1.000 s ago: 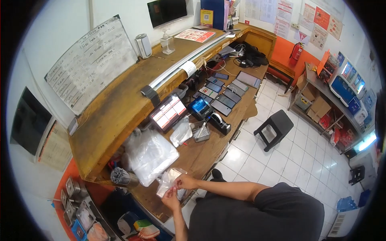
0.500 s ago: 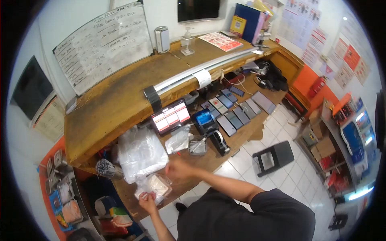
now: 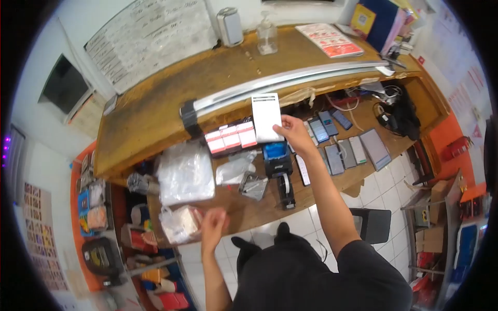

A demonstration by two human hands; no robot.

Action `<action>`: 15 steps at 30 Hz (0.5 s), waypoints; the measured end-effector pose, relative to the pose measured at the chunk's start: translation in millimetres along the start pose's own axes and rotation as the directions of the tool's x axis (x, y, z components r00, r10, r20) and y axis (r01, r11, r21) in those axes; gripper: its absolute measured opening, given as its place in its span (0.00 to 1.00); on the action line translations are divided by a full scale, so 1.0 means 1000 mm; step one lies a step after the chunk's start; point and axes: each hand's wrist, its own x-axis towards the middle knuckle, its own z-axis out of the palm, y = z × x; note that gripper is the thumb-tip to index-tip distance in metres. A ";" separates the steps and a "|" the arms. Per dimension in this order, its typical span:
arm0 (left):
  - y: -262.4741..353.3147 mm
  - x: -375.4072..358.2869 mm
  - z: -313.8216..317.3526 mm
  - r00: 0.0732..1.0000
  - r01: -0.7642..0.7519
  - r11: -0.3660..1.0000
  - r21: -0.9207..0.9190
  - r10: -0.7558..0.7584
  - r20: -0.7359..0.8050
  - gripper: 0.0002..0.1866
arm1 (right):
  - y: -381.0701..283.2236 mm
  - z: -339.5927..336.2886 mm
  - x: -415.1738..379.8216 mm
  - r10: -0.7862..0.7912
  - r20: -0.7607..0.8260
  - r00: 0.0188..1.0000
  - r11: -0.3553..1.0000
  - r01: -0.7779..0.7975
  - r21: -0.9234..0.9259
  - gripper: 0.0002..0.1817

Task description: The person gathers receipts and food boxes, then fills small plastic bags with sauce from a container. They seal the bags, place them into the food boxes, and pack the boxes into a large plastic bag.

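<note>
In my right hand [image 3: 296, 133] is the lower right edge of a white paper slip [image 3: 266, 116], which hangs at the front of the raised counter, above the blue-screened device [image 3: 275, 151]. My left hand [image 3: 213, 224] is raised just right of a clear plastic bag [image 3: 181, 224] with pale contents at the worktop's front left; its fingers are blurred and curled, and what they hold, if anything, cannot be made out. A stack of clear plastic bags [image 3: 185, 171] lies behind. A lit tablet [image 3: 231, 137] stands left of the slip.
Several phones [image 3: 334, 158] lie on the worktop to the right. A tape dispenser [image 3: 286, 191] and a small container [image 3: 253, 186] sit near the front edge. A black stool [image 3: 374, 226] stands on the tiled floor. Shelves [image 3: 146, 243] are at the lower left.
My right hand has moved from beside the bag up to the paper slip and taken hold of it. My left hand has let go of the bag and shifted right. The camera view has shifted.
</note>
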 end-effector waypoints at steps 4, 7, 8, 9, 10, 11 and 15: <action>0.018 0.062 0.077 0.987 -0.102 0.958 -0.269 0.130 0.092 0.19 | 0.059 0.036 -0.117 0.197 0.195 0.961 0.965 -0.225 0.134 0.18; -0.005 0.076 0.111 0.901 0.162 0.965 -0.207 -0.059 0.430 0.13 | 0.112 0.032 -0.208 0.356 0.377 0.855 0.920 -0.392 0.020 0.21; -0.006 0.069 0.119 0.867 0.123 0.992 -0.013 -0.101 0.488 0.11 | 0.109 0.025 -0.225 0.482 0.393 0.783 0.834 -0.548 0.068 0.22; -0.026 0.063 0.124 0.780 0.014 0.995 0.098 -0.072 0.621 0.11 | 0.101 0.024 -0.236 0.501 0.259 0.826 0.771 -0.562 0.301 0.22; -0.046 0.056 0.129 0.666 -0.110 0.976 0.186 -0.066 0.743 0.11 | 0.115 0.012 -0.243 0.523 0.245 0.816 0.787 -0.573 0.228 0.21; -0.045 0.046 0.138 0.626 -0.094 0.984 0.154 -0.062 0.777 0.12 | 0.138 -0.007 -0.254 0.547 0.231 0.805 0.797 -0.585 0.152 0.20; -0.083 0.036 0.169 0.648 0.186 0.954 0.237 -0.300 0.700 0.11 | 0.172 -0.038 -0.276 0.599 0.180 0.780 0.796 -0.604 -0.030 0.10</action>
